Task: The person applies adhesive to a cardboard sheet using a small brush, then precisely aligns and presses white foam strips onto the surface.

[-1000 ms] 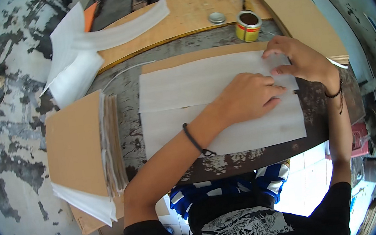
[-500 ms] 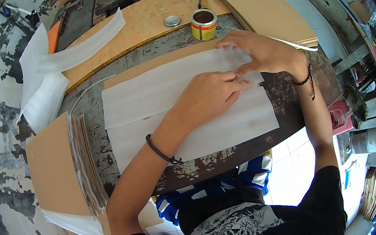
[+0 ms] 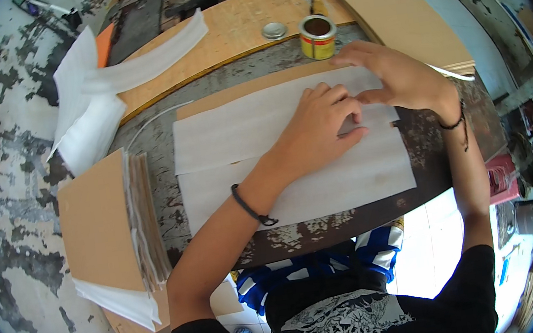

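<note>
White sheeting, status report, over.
Left hand over white sheeting; right hand open at its far-right corner. Sheeting flat, brown board showing beyond. Open can past board, off sheeting.

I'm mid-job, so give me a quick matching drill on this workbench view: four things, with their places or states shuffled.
Things:
1. yellow-and-red round metal tin
2. flat round silver lid
3. stack of rectangular brown boards
4. person's left hand

Places or states:
A. farthest left of the four
B. over thin white sheets
C. open, dark inside
D. lying on a light wooden board

Pairs: 1-C, 2-D, 3-A, 4-B
</note>
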The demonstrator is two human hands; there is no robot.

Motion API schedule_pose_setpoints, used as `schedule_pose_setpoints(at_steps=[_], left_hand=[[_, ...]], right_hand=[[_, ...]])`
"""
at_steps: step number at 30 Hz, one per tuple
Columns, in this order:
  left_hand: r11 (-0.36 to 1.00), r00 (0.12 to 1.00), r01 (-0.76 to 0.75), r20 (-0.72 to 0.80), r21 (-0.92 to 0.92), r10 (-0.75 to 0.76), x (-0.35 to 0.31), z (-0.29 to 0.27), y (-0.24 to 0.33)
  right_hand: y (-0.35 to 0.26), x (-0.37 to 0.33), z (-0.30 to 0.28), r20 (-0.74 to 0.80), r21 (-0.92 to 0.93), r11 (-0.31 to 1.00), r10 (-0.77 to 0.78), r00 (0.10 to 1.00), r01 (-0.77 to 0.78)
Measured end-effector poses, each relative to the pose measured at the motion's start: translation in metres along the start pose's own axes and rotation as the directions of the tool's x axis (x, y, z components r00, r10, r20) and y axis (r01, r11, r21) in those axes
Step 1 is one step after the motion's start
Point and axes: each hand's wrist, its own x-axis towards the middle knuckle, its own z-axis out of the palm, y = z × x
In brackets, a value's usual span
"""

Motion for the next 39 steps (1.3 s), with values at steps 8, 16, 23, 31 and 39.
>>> schedule_pose_setpoints(at_steps=[8,16,23,31,39], left_hand=[[0.85,0.932,0.204,-0.169,-0.487,-0.32,0.0,-0.023,-0.003],[0.949,0.952,0.306,-0.021,0.08,-0.305,-0.023,-0.099,-0.008],[0.742,0.839,0.451,0.047,0.495,-0.542,-0.087,-0.075,-0.002],[0.709,0.863,0.458,-0.077,0.536,-0.499,-0.102,-0.06,-0.009],[0.737,0.868,0.455,-0.063,0.499,-0.493,-0.103,-0.064,-0.009]], right_hand=[[-0.047,0.006,0.025,-0.219,0.061,0.995,0.092,0.971,-0.08],[-0.062,0.007,0.052,-0.119,-0.313,0.944,0.074,0.99,-0.107],[-0.063,0.008,0.071,0.03,-0.322,0.939,0.14,0.99,-0.123],[-0.062,0.007,0.076,0.015,-0.339,0.934,0.127,0.992,-0.114],[-0.062,0.009,0.075,0.027,-0.341,0.934,0.125,0.992,-0.108]])
